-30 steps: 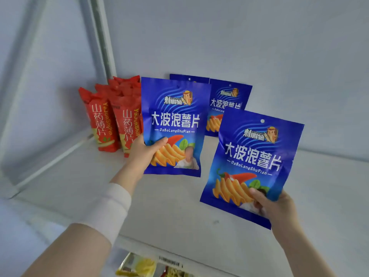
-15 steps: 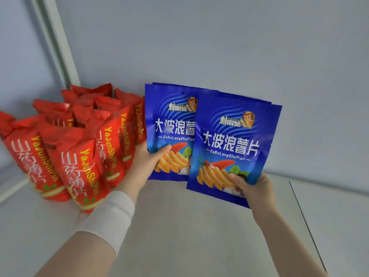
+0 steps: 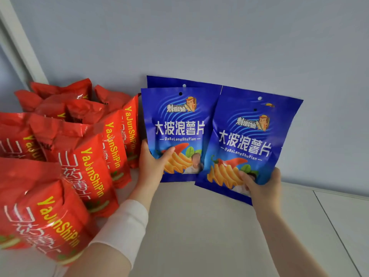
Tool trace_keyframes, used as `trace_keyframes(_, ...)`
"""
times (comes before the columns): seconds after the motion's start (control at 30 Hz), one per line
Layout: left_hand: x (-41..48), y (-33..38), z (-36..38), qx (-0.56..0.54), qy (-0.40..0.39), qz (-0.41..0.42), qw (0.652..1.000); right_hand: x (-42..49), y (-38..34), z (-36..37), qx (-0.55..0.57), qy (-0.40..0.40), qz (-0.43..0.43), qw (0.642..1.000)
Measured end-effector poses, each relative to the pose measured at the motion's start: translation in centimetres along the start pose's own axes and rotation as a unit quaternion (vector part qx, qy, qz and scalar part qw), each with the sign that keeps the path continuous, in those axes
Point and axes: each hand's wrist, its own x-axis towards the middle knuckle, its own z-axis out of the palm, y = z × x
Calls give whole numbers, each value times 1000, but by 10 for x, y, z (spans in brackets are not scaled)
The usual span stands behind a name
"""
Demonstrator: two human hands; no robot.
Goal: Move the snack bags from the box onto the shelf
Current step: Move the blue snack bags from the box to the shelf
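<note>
Left hand (image 3: 151, 166), right hand (image 3: 261, 188) pinch blue bags (image 3: 179, 126), seemingly on white shelf (image 3: 199, 226) by wall (image 3: 199, 37).

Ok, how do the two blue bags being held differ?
The left-hand bag stands upright beside the red bags; the right-hand bag tilts. The right-hand bag overlaps the left-hand bag's edge in front. Both share the same blue design, gripped low by left hand and right hand.
</note>
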Motion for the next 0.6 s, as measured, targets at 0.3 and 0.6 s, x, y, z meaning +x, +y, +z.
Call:
trace_keyframes(0.3, 9, -16, 3, 27, -1, 64, 998, 3, 14, 9, -3, 27, -50, 998)
trace_keyframes(0.6, 14, -14, 4, 13, -104, 93, 990, 12, 19, 10, 8, 10, -86, 996)
